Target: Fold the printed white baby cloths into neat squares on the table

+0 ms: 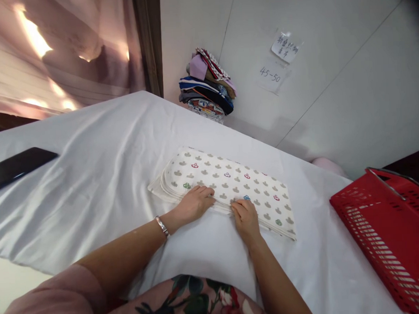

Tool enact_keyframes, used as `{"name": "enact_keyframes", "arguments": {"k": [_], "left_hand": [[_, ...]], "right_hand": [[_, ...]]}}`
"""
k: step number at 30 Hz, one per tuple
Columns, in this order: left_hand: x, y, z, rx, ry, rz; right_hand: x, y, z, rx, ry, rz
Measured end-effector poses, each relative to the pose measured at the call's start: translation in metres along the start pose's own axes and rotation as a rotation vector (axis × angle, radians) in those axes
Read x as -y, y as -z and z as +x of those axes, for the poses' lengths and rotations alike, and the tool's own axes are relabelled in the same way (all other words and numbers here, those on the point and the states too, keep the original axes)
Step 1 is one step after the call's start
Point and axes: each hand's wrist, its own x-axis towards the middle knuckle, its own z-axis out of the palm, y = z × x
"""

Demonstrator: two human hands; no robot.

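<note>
A white cloth (227,174) printed with small grey, red, blue and green mushroom-like shapes lies folded in several layers on the white-covered table. My left hand (196,204) rests at its near edge, left of the middle, with fingers curled and pinching the layers. A little to the right, my right hand (246,219) pinches the same near edge between thumb and fingers. At the left end, the folded layers fan out slightly, with one corner sticking out. The undersides of the layers are hidden.
A red plastic basket (389,232) stands at the right. A dark phone-like object (20,166) lies at the far left. Folded fabrics (208,85) are stacked by the wall at the back. Handwritten paper notes (284,47) are on the wall; a sheer curtain (62,52) hangs at the left.
</note>
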Motion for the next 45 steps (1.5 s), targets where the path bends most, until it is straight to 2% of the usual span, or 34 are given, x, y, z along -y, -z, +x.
{"name": "enact_keyframes", "arguments": {"k": [5, 16, 29, 38, 45], "left_hand": [[-0.004, -0.002, 0.003, 0.031, 0.022, 0.008], [-0.004, -0.002, 0.0, -0.017, -0.017, -0.093], [-0.004, -0.003, 0.001, -0.048, -0.008, -0.114], [0.0, -0.004, 0.0, -0.018, 0.057, -0.095], [-0.002, 0.002, -0.001, 0.013, 0.005, -0.073]], "right_hand": [[0.0, 0.0, 0.001, 0.003, -0.003, 0.007], [0.009, 0.002, 0.0, 0.007, 0.092, 0.011], [0.011, -0.005, 0.003, 0.015, 0.027, -0.026], [0.011, -0.004, 0.003, 0.004, 0.055, -0.043], [0.013, -0.001, 0.003, 0.031, 0.072, -0.031]]}}
